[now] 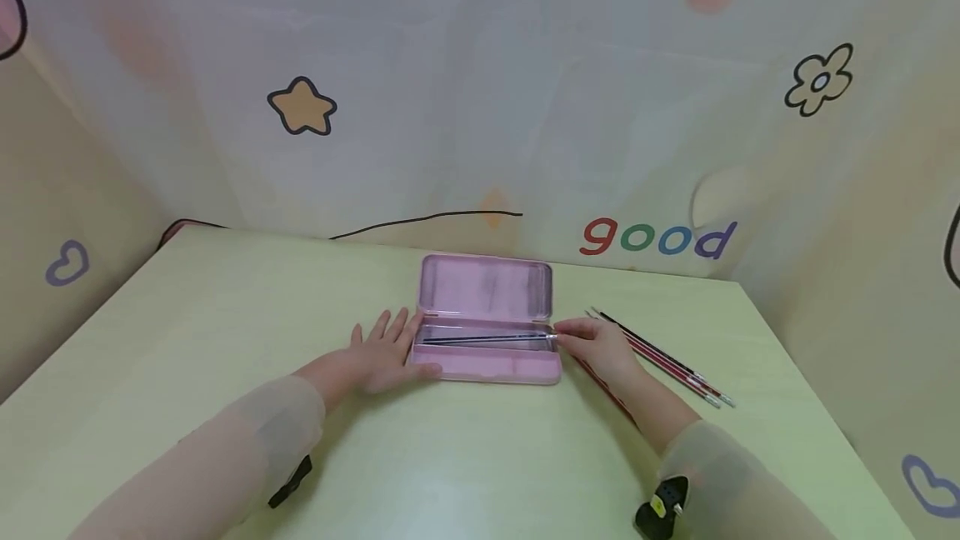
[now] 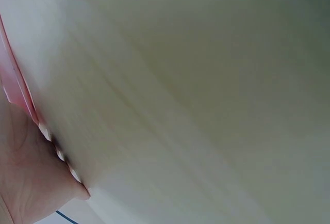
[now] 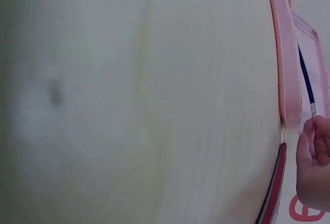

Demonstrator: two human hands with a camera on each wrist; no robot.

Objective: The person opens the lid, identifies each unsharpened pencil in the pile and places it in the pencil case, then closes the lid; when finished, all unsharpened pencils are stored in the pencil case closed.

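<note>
Fingers (image 1: 574, 326) of the right hand (image 1: 606, 352) are pinching a dark pencil (image 1: 487, 339) by its silver end, the rest lying inside the open pink case (image 1: 472, 367). I'd ease that end past the rim, no forcing. Left hand (image 1: 382, 361) is splayed, unclenched, against the case's left side, thumb at the front corner.

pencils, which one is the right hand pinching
The dark pencil over the pink case, its silver end at the right hand; the other pencils lie outside, on the table.
</note>
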